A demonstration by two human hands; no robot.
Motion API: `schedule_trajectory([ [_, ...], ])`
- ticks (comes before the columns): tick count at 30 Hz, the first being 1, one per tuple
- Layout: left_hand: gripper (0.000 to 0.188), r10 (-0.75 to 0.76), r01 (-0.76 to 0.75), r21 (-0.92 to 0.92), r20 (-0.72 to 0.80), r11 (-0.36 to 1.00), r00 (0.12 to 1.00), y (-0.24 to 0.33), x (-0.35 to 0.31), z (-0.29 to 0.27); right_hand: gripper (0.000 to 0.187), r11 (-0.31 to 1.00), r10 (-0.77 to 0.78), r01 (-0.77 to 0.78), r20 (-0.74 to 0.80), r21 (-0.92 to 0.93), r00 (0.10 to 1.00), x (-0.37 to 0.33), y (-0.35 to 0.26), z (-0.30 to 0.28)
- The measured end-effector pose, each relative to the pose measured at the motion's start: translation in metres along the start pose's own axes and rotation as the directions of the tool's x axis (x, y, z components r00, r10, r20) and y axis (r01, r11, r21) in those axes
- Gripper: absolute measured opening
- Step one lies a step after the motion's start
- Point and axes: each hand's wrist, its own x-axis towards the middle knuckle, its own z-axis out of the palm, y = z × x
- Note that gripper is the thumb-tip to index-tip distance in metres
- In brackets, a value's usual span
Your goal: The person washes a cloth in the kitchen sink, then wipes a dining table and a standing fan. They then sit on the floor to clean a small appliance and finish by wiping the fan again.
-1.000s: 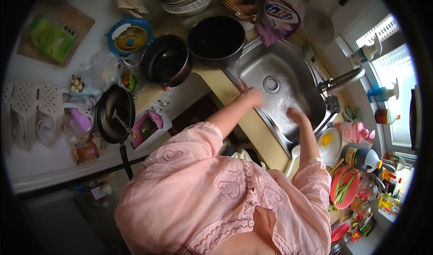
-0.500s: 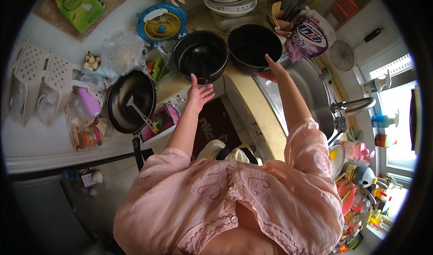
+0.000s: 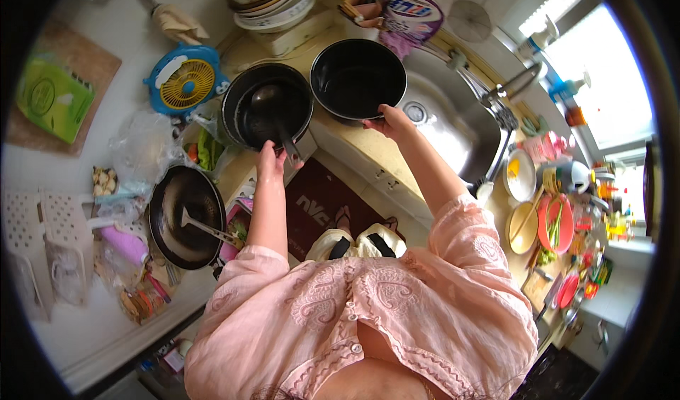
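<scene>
The left hand grips the handle of a dark saucepan with a ladle lying in it, while the right hand holds the near rim of a black pot just beside the steel sink (a wok with a spatula sits further left).

One head-worn fisheye view looks steeply down, close over the person's chest, onto the kitchen counter and sink.

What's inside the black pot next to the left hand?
A dark ladle lies inside the black pot, its handle reaching toward the left hand. The pot looks dark otherwise; what lies under the ladle's bowl is hidden.
</scene>
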Motion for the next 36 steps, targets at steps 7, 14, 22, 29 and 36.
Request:
schedule_trajectory([
  [7, 0.025, 0.129, -0.134, 0.078, 0.06, 0.988, 0.99, 0.019, -0.135, 0.068, 0.03, 0.986, -0.119, 0.122, -0.032, 0.112, 0.992, -0.12, 0.011, -0.058],
  [14, 0.017, 0.01, -0.108, 0.357, 0.266, 0.928, 0.964, -0.003, -0.219, 0.122, 0.028, 0.914, -0.33, 0.374, -0.252, 0.155, 0.91, -0.303, 0.052, -0.138],
  [22, 0.022, -0.038, -0.947, 0.227, 0.974, 0.227, 0.224, -0.126, -0.317, 0.203, 0.028, 0.738, -0.415, 0.638, -0.597, 0.221, 0.687, -0.561, 0.187, -0.244],
  [29, 0.018, -0.666, -0.157, 0.773, 0.614, 0.614, 0.424, -0.279, -0.529, 0.284, 0.027, 0.498, -0.264, 0.849, -0.902, 0.176, 0.342, -0.731, 0.348, -0.295],
  [36, 0.034, -0.93, -0.04, 0.942, 0.32, 0.332, -0.179, -0.462, -0.637, 0.314, 0.026, 0.246, 0.095, 0.959, -0.988, 0.138, 0.118, -0.827, 0.483, -0.326],
])
